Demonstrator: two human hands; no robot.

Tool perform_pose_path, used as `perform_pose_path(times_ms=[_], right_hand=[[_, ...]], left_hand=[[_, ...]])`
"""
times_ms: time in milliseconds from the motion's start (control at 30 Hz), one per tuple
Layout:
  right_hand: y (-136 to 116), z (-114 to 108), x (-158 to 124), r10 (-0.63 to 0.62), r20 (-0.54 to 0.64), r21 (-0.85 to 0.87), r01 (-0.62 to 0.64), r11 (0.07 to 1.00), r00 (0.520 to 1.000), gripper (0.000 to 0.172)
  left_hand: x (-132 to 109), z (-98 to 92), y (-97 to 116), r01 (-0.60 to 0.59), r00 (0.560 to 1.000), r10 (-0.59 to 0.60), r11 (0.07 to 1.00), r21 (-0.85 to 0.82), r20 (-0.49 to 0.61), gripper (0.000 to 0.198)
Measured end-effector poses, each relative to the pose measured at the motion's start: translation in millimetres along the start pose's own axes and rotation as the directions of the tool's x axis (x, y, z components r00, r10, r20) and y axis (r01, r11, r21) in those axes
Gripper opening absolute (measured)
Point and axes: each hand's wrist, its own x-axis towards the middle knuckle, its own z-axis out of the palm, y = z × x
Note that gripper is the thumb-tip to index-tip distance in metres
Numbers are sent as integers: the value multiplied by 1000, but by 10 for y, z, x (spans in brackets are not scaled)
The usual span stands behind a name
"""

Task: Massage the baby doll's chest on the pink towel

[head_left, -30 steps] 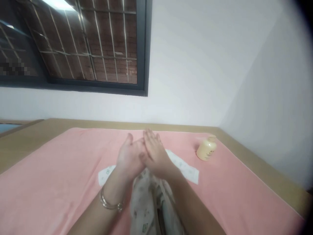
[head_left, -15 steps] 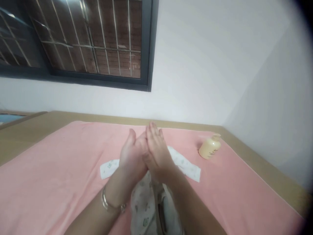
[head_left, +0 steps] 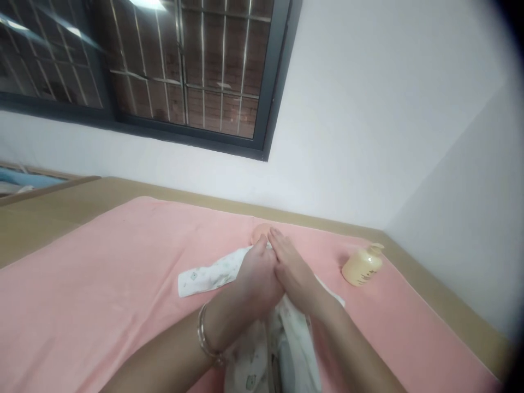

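My left hand (head_left: pixel 258 278), with a bracelet (head_left: pixel 202 333) on its wrist, is pressed palm to palm against my right hand (head_left: pixel 298 275). The fingers of my right hand are stretched straight and together. On my left hand the thumb points up, and the other fingers are partly hidden behind the right hand. No object shows between the palms. Below the hands lies a white printed baby garment (head_left: pixel 213 275) with its sleeves spread to both sides. A rounded, skin-coloured shape (head_left: pixel 261 231) shows just beyond my fingertips, mostly covered.
A pale yellow pump bottle (head_left: pixel 362 266) stands on the pink sheet (head_left: pixel 135 262) to the right. The sheet covers most of a tan surface (head_left: pixel 123 188) set against a white wall (head_left: pixel 344 109). A barred window (head_left: pixel 188 71) is at upper left.
The view has shifted, so things sit lower and further right. My palms have slid against each other, and the left hand's fingers are less visible. The rounded shape beyond the fingertips has come into view.
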Motion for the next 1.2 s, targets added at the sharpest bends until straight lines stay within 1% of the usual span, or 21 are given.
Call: perform_pose_path(times_ms=[100, 167, 233, 267, 300, 333, 400, 433, 500, 533, 567, 600, 633, 700, 767, 867, 933, 1000, 1067, 1100, 1200], right_hand=[[-68, 132, -228, 42, 52, 57, -45, 997, 998, 67], [-50, 144, -263, 25, 62, 105, -31, 994, 998, 63], [82, 109, -193, 6, -22, 134, -3, 991, 1000, 53], [188, 90, -137, 14, -76, 143, -3, 990, 997, 49], [311, 81, -77, 35, -119, 153, -16, 988, 992, 47], [441, 86, -20, 64, -136, 169, -40, 985, 989, 46], [677, 148, 69, 102, -84, 200, -83, 976, 991, 45], [763, 202, 104, 86, -29, 199, -78, 977, 996, 44], [840, 333, 174, -26, 96, 139, 12, 990, 995, 40], [830, 398, 217, -100, 164, 86, 87, 992, 981, 37], [795, 456, 269, -170, 234, 28, 168, 985, 957, 36], [745, 504, 330, -224, 304, -25, 243, 970, 926, 34], [691, 540, 396, -257, 368, -68, 301, 951, 894, 33], [619, 583, 525, -274, 459, -118, 364, 924, 845, 33], [640, 593, 601, -252, 488, -144, 361, 921, 836, 35], [807, 541, 530, -169, 465, -185, 282, 942, 869, 42], [902, 466, 380, -103, 440, -206, 212, 955, 892, 50], [907, 378, 218, -74, 426, -219, 183, 958, 902, 54], [812, 313, 113, -104, 440, -217, 218, 951, 892, 52], [743, 302, 99, -134, 461, -206, 253, 945, 877, 50], [572, 378, 225, -216, 516, -164, 343, 925, 829, 41]], left_hand=[[85, -162, -71, 23, 995, -16, 997, 70, -102, 45], [81, -248, -136, -32, 988, 56, 985, 170, -141, 44], [18, -312, -157, -141, 979, 184, 920, 366, -86, 40], [-28, -343, -149, -197, 971, 239, 852, 486, -24, 36], [-80, -376, -136, -249, 960, 274, 755, 607, 52, 32], [-131, -415, -125, -295, 947, 293, 631, 718, 132, 27], [-214, -521, -133, -362, 919, 284, 326, 873, 275, 22], [-239, -586, -159, -404, 896, 270, 160, 901, 353, 22], [-249, -732, -244, -503, 826, 202, -158, 850, 526, 20], [-239, -804, -293, -540, 789, 152, -290, 790, 595, 19], [-223, -868, -340, -566, 755, 106, -392, 725, 647, 17], [-206, -921, -379, -580, 729, 71, -465, 669, 681, 15], [-191, -960, -408, -582, 714, 48, -513, 631, 698, 13], [-178, -991, -434, -576, 703, 36, -557, 598, 710, 11], [-186, -975, -424, -580, 700, 26, -563, 589, 714, 8], [-214, -926, -389, -586, 698, 22, -558, 588, 716, 9], [-224, -916, -376, -599, 686, 25, -549, 583, 727, 9], [-221, -931, -378, -614, 669, 28, -543, 573, 743, 5], [-210, -958, -387, -621, 661, 21, -547, 562, 750, 3], [-203, -970, -392, -620, 665, 9, -551, 558, 747, 4], [-192, -981, -399, -606, 688, -14, -562, 564, 725, 8]])
